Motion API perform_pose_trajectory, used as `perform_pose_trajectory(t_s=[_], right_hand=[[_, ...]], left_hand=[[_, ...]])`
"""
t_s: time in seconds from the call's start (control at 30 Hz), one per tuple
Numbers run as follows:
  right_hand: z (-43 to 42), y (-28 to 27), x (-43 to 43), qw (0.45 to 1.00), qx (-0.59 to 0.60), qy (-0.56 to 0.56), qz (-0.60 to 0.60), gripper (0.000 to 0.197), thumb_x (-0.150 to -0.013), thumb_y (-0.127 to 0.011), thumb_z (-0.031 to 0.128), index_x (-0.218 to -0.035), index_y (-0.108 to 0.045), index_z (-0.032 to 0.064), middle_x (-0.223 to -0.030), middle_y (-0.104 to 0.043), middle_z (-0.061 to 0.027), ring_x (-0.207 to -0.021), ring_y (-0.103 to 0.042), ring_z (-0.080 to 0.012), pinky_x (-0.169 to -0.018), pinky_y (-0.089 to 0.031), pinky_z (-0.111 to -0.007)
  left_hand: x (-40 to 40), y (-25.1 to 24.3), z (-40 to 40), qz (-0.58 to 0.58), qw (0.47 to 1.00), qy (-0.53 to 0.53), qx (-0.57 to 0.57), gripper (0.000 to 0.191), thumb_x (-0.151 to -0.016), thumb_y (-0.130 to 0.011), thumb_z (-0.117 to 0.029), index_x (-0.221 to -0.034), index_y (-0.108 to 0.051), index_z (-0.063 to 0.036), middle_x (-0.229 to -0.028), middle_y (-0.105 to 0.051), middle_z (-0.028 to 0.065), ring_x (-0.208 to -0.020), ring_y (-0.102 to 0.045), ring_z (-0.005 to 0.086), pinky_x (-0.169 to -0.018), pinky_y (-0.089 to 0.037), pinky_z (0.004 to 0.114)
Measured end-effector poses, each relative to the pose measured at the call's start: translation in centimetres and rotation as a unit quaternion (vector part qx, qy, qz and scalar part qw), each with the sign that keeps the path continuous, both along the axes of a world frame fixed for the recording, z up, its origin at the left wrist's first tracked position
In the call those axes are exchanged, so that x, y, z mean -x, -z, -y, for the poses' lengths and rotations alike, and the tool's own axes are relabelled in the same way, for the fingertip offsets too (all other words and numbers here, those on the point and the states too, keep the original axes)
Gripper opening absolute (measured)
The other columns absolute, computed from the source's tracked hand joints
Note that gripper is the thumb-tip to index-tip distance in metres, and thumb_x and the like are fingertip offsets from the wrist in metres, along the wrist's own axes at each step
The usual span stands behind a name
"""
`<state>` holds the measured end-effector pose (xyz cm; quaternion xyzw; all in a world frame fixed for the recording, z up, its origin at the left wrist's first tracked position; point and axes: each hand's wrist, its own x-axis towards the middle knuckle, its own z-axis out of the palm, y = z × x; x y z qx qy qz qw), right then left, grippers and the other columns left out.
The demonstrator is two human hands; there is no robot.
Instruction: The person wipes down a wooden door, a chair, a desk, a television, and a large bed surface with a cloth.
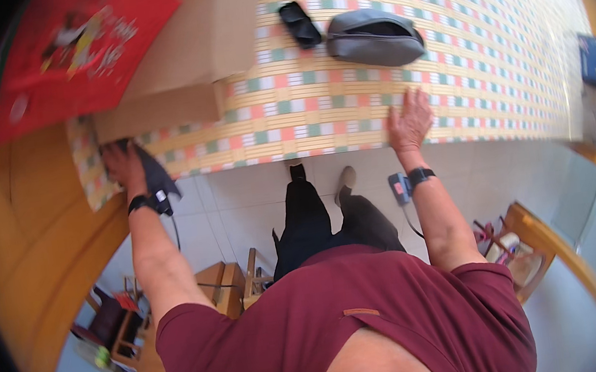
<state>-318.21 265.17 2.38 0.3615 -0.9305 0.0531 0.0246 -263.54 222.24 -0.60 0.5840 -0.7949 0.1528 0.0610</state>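
Observation:
My left hand [123, 164] is on a dark cloth [158, 174] at the left end of the table's front edge; part of the cloth hangs over the edge. Whether the fingers grip it cannot be told. Palm down, my right hand [411, 121] rests with fingers a little apart on the checked tablecloth [292, 137]. Beyond that hand lies a grey zippered pouch [375, 39], its top gaping. Just left of the pouch is a small black object [300, 25], perhaps folded glasses or a case.
A cardboard box [182, 89] and a red printed bag [80, 62] occupy the table's left part. At the far right sits a dark blue box [594, 62]. A wooden chair [547, 246] stands behind on the right, and more wooden furniture is at the lower left.

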Motion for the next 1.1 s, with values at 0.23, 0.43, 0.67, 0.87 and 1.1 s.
perform_pose_trajectory(t_s=[0.23, 0.43, 0.67, 0.87, 1.1], right_hand=[[-1.5, -0.4, 0.4, 0.998, 0.032, 0.049, 0.021, 0.067, -0.083, -0.055, 0.042, -0.140, -0.037, 0.0118, -0.147, -0.030, -0.0166, -0.138, -0.023, -0.0328, -0.109, -0.014, -0.054], [-1.5, -0.6, 0.0, 0.998, 0.040, 0.047, 0.028, 0.066, -0.082, -0.057, 0.042, -0.138, -0.039, 0.0122, -0.147, -0.030, -0.0156, -0.137, -0.024, -0.0319, -0.108, -0.015, -0.054], [-2.6, -2.2, 0.8, 0.985, 0.124, 0.020, 0.122, 0.060, -0.080, -0.061, 0.031, -0.134, -0.043, 0.0116, -0.148, -0.029, -0.0172, -0.137, -0.026, -0.0338, -0.108, -0.021, -0.056], [-18.3, -4.9, 3.8, 0.876, 0.374, 0.044, 0.301, 0.036, -0.080, -0.055, 0.006, -0.116, -0.057, 0.0044, -0.123, -0.055, -0.0192, -0.116, -0.050, -0.0360, -0.099, -0.041, -0.041], [-62.7, 1.3, -9.9, 0.800, 0.016, 0.528, 0.285, 0.028, -0.087, -0.053, 0.020, -0.107, -0.061, 0.0029, -0.107, -0.063, -0.0201, -0.105, -0.058, -0.0349, -0.090, -0.046, -0.041]], left_hand=[[11.1, -2.1, -5.1, -0.087, 0.994, -0.034, -0.062, 0.061, -0.092, -0.047, -0.044, -0.144, -0.031, -0.0159, -0.150, -0.028, 0.0159, -0.136, -0.029, 0.0366, -0.105, -0.026, 0.054], [21.5, -2.8, -18.7, -0.103, 0.994, 0.019, -0.025, 0.061, -0.092, -0.050, -0.040, -0.145, -0.033, -0.0164, -0.150, -0.027, 0.0187, -0.136, -0.029, 0.0349, -0.105, -0.025, 0.055], [35.1, -2.9, -30.2, -0.068, 0.985, 0.126, -0.099, 0.065, -0.091, -0.050, -0.041, -0.147, -0.026, -0.0196, -0.152, -0.020, 0.0185, -0.139, -0.022, 0.0354, -0.106, -0.020, 0.056], [47.7, -2.4, -40.2, -0.058, 0.966, 0.229, -0.103, 0.072, -0.087, -0.056, -0.043, -0.147, -0.025, -0.0166, -0.151, -0.020, 0.0213, -0.138, -0.021, 0.0387, -0.105, -0.020, 0.059], [62.7, -3.5, -48.5, -0.069, 0.934, 0.334, -0.110, 0.070, -0.089, -0.051, -0.048, -0.147, -0.025, -0.0182, -0.151, -0.019, 0.0211, -0.139, -0.019, 0.0379, -0.104, -0.020, 0.061]])
